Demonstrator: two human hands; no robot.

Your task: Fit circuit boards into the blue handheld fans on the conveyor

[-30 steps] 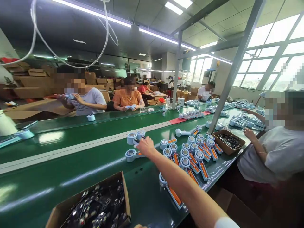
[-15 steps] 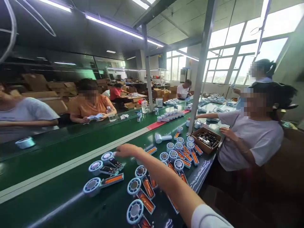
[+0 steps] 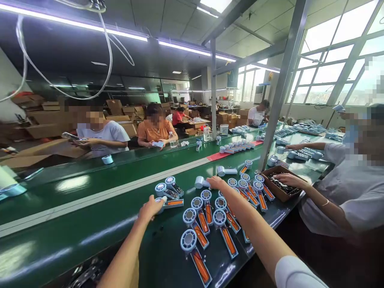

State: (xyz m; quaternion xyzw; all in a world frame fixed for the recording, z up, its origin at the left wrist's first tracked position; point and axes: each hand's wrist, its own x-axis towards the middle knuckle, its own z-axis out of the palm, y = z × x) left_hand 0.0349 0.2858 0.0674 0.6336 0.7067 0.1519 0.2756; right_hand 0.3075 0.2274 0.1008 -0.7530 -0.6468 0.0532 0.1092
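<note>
Left hand [image 3: 153, 208] closed over round head of handheld fan half-shell [image 3: 168, 203] on green conveyor belt [image 3: 90, 224]; right hand [image 3: 216, 183] resting on white fan [image 3: 200, 182] farther along, grip unclear. Best to lift by head, clear of orange battery [image 3: 175, 203], without nudging neighbouring fan rows [image 3: 207, 224]

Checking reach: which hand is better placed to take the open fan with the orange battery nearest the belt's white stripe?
Left, probably. The left hand already rests at the round head of that open light-blue handheld fan with the orange battery. The right hand lies further along the green conveyor belt, at a closed light-blue fan.
</note>
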